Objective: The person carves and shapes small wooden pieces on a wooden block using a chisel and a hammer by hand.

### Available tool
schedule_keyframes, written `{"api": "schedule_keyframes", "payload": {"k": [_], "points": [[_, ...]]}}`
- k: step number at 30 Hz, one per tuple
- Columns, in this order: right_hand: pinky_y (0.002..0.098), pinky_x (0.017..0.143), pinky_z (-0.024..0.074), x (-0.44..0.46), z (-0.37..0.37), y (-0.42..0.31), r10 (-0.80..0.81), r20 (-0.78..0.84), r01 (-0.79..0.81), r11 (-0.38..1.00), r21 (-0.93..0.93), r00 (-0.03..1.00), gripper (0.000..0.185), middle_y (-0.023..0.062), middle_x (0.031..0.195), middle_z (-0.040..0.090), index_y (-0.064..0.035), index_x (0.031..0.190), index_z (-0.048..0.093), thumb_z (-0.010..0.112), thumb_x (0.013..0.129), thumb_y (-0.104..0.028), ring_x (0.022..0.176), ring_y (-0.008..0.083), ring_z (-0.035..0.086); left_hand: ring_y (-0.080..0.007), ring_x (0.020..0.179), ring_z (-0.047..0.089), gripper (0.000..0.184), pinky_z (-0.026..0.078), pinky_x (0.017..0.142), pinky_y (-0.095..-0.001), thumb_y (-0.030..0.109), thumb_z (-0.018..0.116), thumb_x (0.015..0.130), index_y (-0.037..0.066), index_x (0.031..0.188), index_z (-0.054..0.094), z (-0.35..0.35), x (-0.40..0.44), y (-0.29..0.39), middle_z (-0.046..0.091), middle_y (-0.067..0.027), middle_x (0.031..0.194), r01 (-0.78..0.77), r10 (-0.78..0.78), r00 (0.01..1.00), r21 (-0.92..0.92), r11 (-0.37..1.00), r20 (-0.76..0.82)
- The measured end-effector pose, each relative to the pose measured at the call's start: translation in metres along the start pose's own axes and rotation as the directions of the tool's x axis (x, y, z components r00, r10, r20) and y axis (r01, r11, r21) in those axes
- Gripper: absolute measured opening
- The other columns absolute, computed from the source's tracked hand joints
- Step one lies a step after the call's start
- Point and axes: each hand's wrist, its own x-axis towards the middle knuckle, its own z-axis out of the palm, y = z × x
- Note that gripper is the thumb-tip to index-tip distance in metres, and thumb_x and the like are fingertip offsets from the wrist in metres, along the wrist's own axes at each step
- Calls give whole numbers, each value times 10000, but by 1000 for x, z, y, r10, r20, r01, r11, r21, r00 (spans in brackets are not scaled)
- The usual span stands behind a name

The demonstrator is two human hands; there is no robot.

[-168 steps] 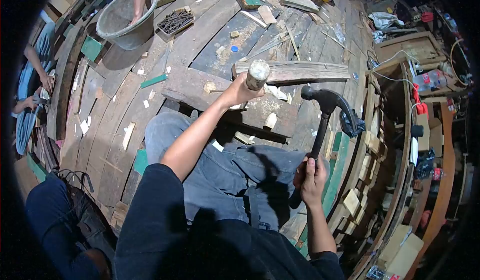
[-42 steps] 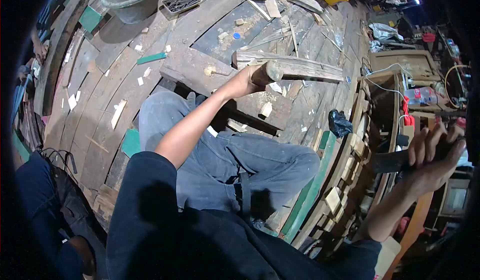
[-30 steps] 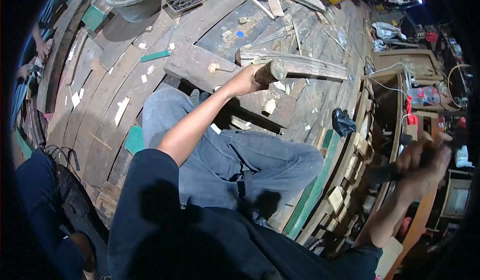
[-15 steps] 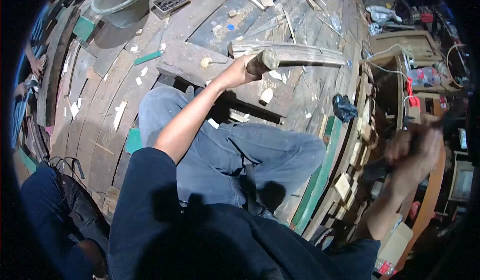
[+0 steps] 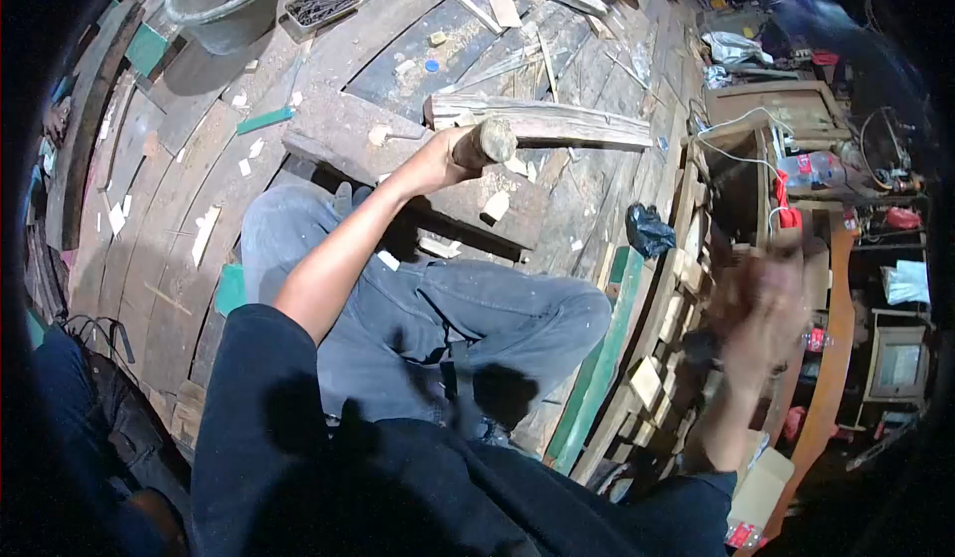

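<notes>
My left hand is wrapped around a short, thick round piece of wood, its pale cut end tilted up toward me. Just beyond it lies a split wooden beam, and beneath is a thick wooden plank on the floor. Off to the right, my raised right hand is smeared by motion. Its fingers look closed around something dark that I cannot make out. A small wood chip lies on the plank near the round piece.
A grey bucket and a tray of nails stand at the upper left. Green-painted timber and stacked wood pieces run along my right side. A black plastic bag lies there. Another person's leg shows at lower left.
My view has shifted slightly, moving the scene left. My right hand has swung lower and nearer in, still blurred. The left hand keeps its hold on the round wood.
</notes>
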Motion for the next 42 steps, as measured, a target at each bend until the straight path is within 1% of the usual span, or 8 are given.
{"api": "schedule_keyframes", "payload": {"k": [6, 9, 13, 18, 24, 28, 31, 42], "points": [[291, 361, 394, -14, 14, 11, 122, -45, -61, 742, 668, 992, 518, 37, 579, 525, -95, 717, 486, 354, 996, -511, 401, 148, 472, -129, 1063, 573, 548, 442, 955, -293, -36, 710, 752, 3, 1269, 534, 1, 2, 11, 646, -56, 1155, -37, 37, 999, 84, 996, 2], [396, 618, 482, -41, 81, 84, 282, 433, -34, 867, -497, 856, 246, 118, 713, 614, 7, 1037, 560, 512, 994, -230, 606, 216, 566, -124, 1074, 559, 603, 438, 960, -303, -35, 708, 752, 35, 1321, 519, 7, 1, -19, 639, -67, 1198, -102, 104, 993, -43, 994, 59], [288, 456, 405, -18, 9, 42, -77, 154, 146, 846, -512, 985, 319, 60, 584, 522, 11, 1000, 590, 555, 980, -306, 448, 161, 483, -142, 1103, 569, 601, 424, 988, -309, -30, 714, 741, 37, 1310, 533, 6, -6, 6, 645, -89, 1199, -89, 89, 996, 115, 989, 7], [171, 253, 299, -9, -6, -38, -198, -265, 306, 829, 468, 944, 321, -6, 520, 329, -118, 946, 448, 436, 1001, -434, 333, 57, 283, -152, 1108, 575, 617, 429, 984, -305, -19, 724, 731, 33, 1312, 523, 6, 4, -7, 639, -95, 1215, -66, 61, 997, 87, 994, 51], [296, 418, 368, -78, 77, 83, 566, 194, -596, 783, 177, 801, 241, 1, 605, 461, -36, 957, 482, 472, 1016, -269, 466, 134, 457, -130, 1071, 575, 586, 436, 965, -293, -13, 719, 761, 28, 1314, 528, 17, -11, 5, 650, -88, 1184, -65, 60, 991, 48, 997, 116], [234, 410, 390, -58, 31, 93, -571, 113, 430, 457, -779, 813, 299, 33, 653, 494, -35, 1086, 491, 492, 1004, -323, 475, 90, 464, -127, 1082, 559, 633, 430, 969, -287, -69, 671, 752, 15, 1353, 489, 1, -2, -15, 635, -83, 1198, -37, 36, 999, 33, 999, 28], [256, 348, 355, -48, 16, 13, 148, -282, -62, 954, 292, 948, 333, 20, 573, 395, -72, 983, 438, 475, 992, -402, 411, 119, 391, -130, 1072, 575, 655, 445, 958, -285, -84, 669, 713, 6, 1339, 498, 6, 3, -17, 645, -96, 1201, -48, 47, 998, 37, 998, 32], [242, 384, 322, -130, 65, 149, 588, -167, -519, 791, 324, 792, 272, -15, 616, 427, -93, 907, 456, 517, 1004, -339, 446, 66, 389, -303, 1007, 642, 644, 505, 870, -384, 72, 761, 682, 34, 1275, 512, 27, -2, -7, 663, -182, 1073, -116, 79, 989, 336, 935, 122]]}}
